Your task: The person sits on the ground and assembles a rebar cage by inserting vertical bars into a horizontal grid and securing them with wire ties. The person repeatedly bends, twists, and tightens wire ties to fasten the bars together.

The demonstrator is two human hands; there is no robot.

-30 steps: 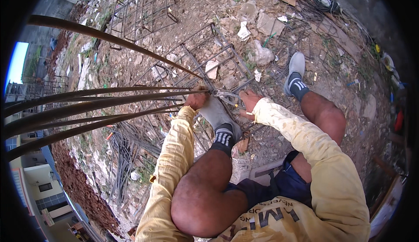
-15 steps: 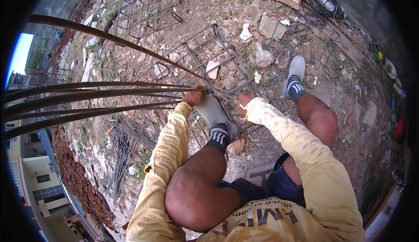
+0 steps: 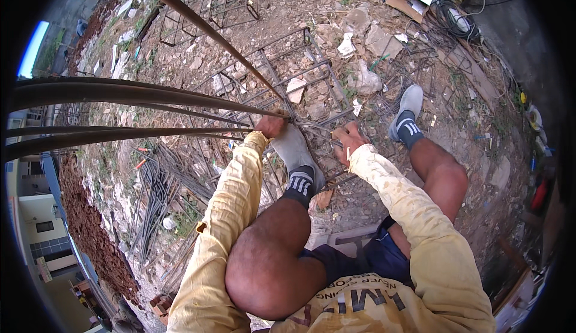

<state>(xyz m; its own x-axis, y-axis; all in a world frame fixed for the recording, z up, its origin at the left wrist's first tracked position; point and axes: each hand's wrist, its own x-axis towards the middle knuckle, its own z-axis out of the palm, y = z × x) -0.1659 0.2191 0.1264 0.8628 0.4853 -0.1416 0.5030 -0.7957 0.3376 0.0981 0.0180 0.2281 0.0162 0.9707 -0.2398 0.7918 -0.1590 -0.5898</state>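
My left hand (image 3: 271, 125) is closed at the near ends of several long steel reinforcing bars (image 3: 150, 99), just above my grey left shoe (image 3: 295, 148). Those bars fan out to the left, and one steeper bar (image 3: 207, 30) rises to the upper left. My right hand (image 3: 350, 140), fingers curled, grips a thin dark metal tool (image 3: 324, 128) whose exact kind I cannot make out. It reaches toward the bar ends by my left hand. Under and beyond both hands lies a welded-looking frame of rebar (image 3: 264, 63), partly hidden by my shoe.
Rubble and broken stone (image 3: 384, 40) cover the ground. Another rebar cage (image 3: 210, 3) lies farther off. Loose rods (image 3: 150, 207) are heaped at left. An open cardboard box (image 3: 405, 3) and a coil of black cable (image 3: 453, 21) sit at the far right.
The long bars have swung in view, the steep one now rising more sharply. My right hand has moved slightly right and turned, showing more of its fingers. My left hand stays at the bar ends.
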